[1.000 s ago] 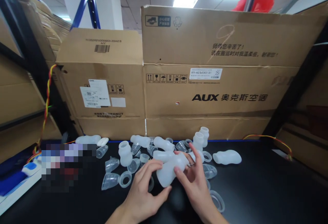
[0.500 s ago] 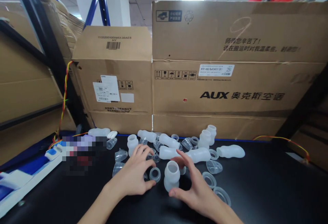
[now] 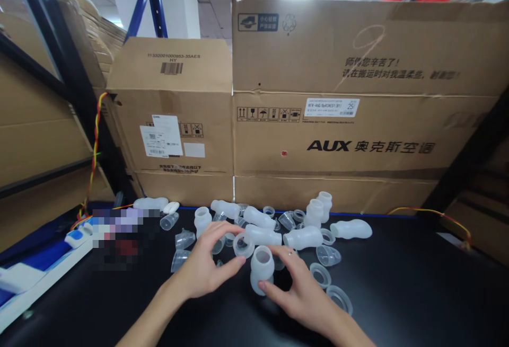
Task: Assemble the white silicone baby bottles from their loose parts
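- Brown cardboard [image 3: 358, 175] stands behind the black surface [image 3: 417, 288].
- The left hand [image 3: 210, 259] pinches a clear ring [image 3: 252, 246].
- The right hand [image 3: 298, 288] grips an upright white bottle [image 3: 262, 270].

Bottles [image 3: 303, 238] beyond hands [image 3: 298, 283]; room far right

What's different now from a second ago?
The white bottle, tilted between both hands before, is now upright in the right hand. The left hand let go of it and took a clear ring. The cardboard behind is unchanged.
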A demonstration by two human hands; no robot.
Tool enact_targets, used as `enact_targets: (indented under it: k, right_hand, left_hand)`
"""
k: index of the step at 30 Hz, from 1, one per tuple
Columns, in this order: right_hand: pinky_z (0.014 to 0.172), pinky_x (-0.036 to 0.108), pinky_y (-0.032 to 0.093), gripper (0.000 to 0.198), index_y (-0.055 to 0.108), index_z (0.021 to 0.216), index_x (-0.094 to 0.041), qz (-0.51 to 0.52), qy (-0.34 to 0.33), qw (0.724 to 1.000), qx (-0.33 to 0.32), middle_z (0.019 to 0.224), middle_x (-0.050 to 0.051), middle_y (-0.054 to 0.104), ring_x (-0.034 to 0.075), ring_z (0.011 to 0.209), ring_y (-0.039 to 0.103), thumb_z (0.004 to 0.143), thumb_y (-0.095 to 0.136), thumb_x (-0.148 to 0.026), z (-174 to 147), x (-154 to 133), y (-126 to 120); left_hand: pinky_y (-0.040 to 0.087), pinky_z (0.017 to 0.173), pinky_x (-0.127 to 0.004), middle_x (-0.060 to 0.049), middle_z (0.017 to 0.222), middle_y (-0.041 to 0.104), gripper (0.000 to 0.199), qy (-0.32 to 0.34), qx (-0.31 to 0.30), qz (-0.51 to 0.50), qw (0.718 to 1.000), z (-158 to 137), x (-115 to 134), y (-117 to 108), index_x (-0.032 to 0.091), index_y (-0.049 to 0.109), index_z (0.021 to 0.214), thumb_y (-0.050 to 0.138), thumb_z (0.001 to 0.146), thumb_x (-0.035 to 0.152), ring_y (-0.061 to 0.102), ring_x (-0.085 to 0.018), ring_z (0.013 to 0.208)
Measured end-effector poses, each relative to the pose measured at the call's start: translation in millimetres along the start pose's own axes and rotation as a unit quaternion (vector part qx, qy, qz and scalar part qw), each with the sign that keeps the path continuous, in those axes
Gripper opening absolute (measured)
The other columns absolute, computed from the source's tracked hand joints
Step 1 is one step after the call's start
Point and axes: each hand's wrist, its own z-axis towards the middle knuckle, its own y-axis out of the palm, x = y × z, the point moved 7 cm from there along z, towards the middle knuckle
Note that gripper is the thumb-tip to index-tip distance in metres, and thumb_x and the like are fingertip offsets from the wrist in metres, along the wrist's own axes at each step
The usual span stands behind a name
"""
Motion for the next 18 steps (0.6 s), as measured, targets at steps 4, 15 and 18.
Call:
enact_targets:
  k: [4, 15, 18]
  right_hand:
    - [0.108, 0.051, 0.048, 0.048, 0.059, 0.134, -0.024, -0.041, 0.018, 0.999, 0.030, 0.132, 0.012, 0.067, 0.031, 0.121, 0.062, 0.089, 0.072, -0.034, 0.9, 13.2, -12.6]
    - [0.107, 0.049, 0.049, 0.048, 0.057, 0.136, -0.025, -0.065, 0.010, 0.998, 0.024, 0.127, 0.010, 0.066, 0.030, 0.117, 0.061, 0.090, 0.071, -0.034, 1.6, 7.7, -15.0]
    - [0.107, 0.050, 0.049, 0.048, 0.057, 0.136, -0.025, -0.065, 0.014, 0.998, 0.023, 0.130, 0.011, 0.065, 0.030, 0.119, 0.060, 0.091, 0.071, -0.035, 1.4, 8.1, -15.2]
  left_hand:
    - [0.042, 0.112, -0.052, -0.006, 0.127, 0.062, 0.033, -0.034, -0.096, 0.102, 0.990, -1.6, -18.8, 11.9, 0.030, 0.074, 0.107, 0.084, 0.075, 0.031, 0.053, -0.032, 0.128]
    - [0.032, 0.111, -0.061, -0.004, 0.121, 0.059, 0.037, -0.119, -0.194, 0.219, 0.949, -9.1, -32.3, -10.2, 0.030, 0.077, 0.083, 0.097, 0.052, 0.028, 0.046, -0.038, 0.125]
    - [0.023, 0.117, -0.062, -0.003, 0.125, 0.059, 0.022, -0.097, -0.210, 0.203, 0.951, -8.4, -33.8, -4.4, 0.031, 0.078, 0.070, 0.094, 0.059, 0.022, 0.044, -0.037, 0.133]
